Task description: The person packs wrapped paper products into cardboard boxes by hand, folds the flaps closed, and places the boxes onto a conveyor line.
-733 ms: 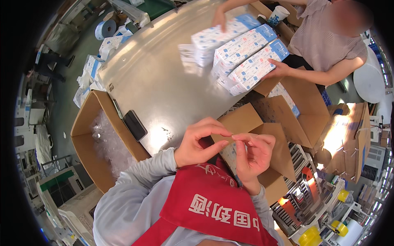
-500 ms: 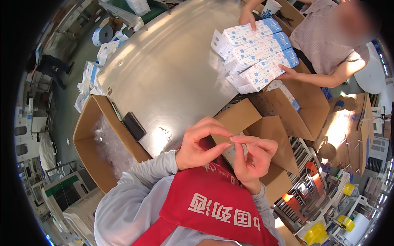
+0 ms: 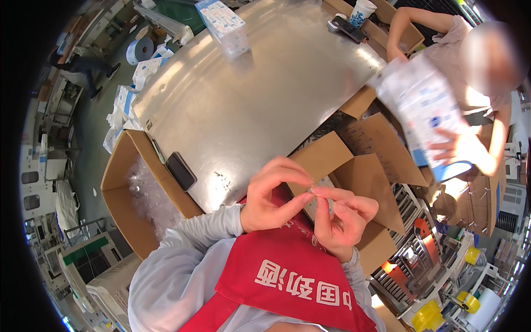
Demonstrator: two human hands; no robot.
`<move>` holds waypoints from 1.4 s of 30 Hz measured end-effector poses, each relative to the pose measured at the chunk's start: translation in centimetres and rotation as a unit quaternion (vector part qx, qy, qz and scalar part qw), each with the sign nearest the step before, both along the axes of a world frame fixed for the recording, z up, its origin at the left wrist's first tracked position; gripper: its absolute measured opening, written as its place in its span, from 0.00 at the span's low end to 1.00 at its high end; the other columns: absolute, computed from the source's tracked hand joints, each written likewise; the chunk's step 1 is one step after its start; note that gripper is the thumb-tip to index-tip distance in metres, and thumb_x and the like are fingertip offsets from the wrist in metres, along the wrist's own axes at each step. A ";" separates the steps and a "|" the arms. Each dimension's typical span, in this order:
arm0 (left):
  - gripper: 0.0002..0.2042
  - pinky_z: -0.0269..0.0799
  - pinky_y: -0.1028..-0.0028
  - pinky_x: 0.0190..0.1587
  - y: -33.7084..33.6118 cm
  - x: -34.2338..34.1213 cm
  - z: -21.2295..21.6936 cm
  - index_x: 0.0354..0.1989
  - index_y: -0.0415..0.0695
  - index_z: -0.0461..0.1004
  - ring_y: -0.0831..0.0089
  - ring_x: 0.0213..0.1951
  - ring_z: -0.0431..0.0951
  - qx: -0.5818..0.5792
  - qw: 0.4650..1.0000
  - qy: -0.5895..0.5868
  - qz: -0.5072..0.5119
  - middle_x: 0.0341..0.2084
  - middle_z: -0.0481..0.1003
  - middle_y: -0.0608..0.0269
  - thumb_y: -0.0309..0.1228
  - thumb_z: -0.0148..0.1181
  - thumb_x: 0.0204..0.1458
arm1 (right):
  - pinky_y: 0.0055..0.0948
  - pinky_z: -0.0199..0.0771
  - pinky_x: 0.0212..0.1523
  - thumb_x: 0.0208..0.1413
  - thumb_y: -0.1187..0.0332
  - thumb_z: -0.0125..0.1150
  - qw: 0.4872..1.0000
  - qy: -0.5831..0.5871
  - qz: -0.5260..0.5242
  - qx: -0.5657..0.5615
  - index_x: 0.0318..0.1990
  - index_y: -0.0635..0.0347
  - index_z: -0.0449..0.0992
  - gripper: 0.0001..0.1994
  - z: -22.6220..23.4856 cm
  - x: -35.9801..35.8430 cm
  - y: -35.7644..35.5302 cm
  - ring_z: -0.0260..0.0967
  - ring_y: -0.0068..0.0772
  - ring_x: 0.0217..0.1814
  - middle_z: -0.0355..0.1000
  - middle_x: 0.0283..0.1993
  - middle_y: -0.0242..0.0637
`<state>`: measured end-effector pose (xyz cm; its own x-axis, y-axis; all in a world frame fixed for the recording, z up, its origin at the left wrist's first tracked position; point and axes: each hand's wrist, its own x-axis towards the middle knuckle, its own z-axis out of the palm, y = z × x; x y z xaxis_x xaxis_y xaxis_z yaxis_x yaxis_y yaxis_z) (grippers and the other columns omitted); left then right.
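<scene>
Left hand [image 3: 262, 200], right hand [image 3: 344, 224], fingers [image 3: 287, 175] meeting, hold unclear, one black phone [image 3: 181, 172], one open carton [image 3: 365, 178] beneath

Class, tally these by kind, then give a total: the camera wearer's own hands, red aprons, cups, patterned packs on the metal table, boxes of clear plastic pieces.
Own hands: 2 (left hand, right hand)
Red apron: 1
Cup: 1
Patterned pack on metal table: 1
Box of clear plastic pieces: 1
Total: 6
</scene>
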<state>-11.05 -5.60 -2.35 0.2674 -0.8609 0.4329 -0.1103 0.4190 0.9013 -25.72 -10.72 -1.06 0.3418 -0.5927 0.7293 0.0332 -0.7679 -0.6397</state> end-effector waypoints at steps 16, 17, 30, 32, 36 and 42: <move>0.13 0.69 0.77 0.25 -0.9 0.4 1.8 0.27 0.38 0.77 0.69 0.26 0.75 -0.172 0.955 -0.217 0.102 0.25 0.76 0.59 0.16 0.65 0.28 | 0.43 0.82 0.41 0.37 0.91 0.63 0.983 -0.003 0.023 -0.181 0.37 0.72 0.65 0.18 0.1 0.0 0.1 0.71 0.58 0.46 0.58 0.41 0.48; 0.13 0.68 0.77 0.25 -0.9 0.4 1.7 0.28 0.38 0.77 0.69 0.26 0.75 -0.166 0.959 -0.208 0.101 0.25 0.76 0.59 0.16 0.65 0.28 | 0.43 0.82 0.41 0.37 0.91 0.63 0.983 -0.006 0.019 -0.181 0.37 0.72 0.65 0.18 0.1 0.1 0.1 0.71 0.57 0.46 0.58 0.41 0.47; 0.10 0.69 0.75 0.26 -0.1 0.4 2.0 0.29 0.40 0.77 0.69 0.26 0.74 -0.080 0.978 -0.173 0.082 0.28 0.75 0.62 0.18 0.65 0.34 | 0.39 0.83 0.43 0.38 0.91 0.63 0.976 0.054 -0.024 -0.210 0.40 0.66 0.70 0.19 0.2 0.4 0.5 0.72 0.49 0.46 0.54 0.42 0.39; 0.10 0.68 0.75 0.26 0.0 0.4 2.0 0.29 0.40 0.77 0.69 0.26 0.74 -0.077 0.978 -0.174 0.085 0.28 0.75 0.62 0.18 0.65 0.34 | 0.39 0.83 0.44 0.39 0.90 0.63 0.976 0.058 -0.022 -0.209 0.40 0.66 0.70 0.19 0.2 0.3 0.5 0.71 0.48 0.47 0.54 0.42 0.38; 0.10 0.68 0.75 0.25 0.2 0.3 2.3 0.28 0.40 0.77 0.70 0.26 0.74 -0.066 0.976 -0.187 0.085 0.28 0.75 0.62 0.18 0.65 0.34 | 0.39 0.82 0.44 0.40 0.89 0.63 0.976 0.061 -0.022 -0.206 0.40 0.66 0.71 0.17 0.2 0.2 0.7 0.71 0.48 0.47 0.54 0.43 0.38; 0.10 0.68 0.75 0.27 0.5 0.3 2.4 0.28 0.38 0.76 0.68 0.28 0.75 -0.057 0.976 -0.197 0.070 0.27 0.76 0.57 0.17 0.64 0.34 | 0.40 0.82 0.44 0.40 0.89 0.63 0.974 0.059 -0.025 -0.218 0.40 0.68 0.71 0.17 -0.1 0.1 0.8 0.71 0.49 0.47 0.55 0.43 0.39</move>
<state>-10.80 -5.13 0.02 0.1722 -0.7684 0.6163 -0.5024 0.4697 0.7259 -25.67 -9.92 -1.14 0.4169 -0.2529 0.8731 -0.0651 -0.9664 -0.2488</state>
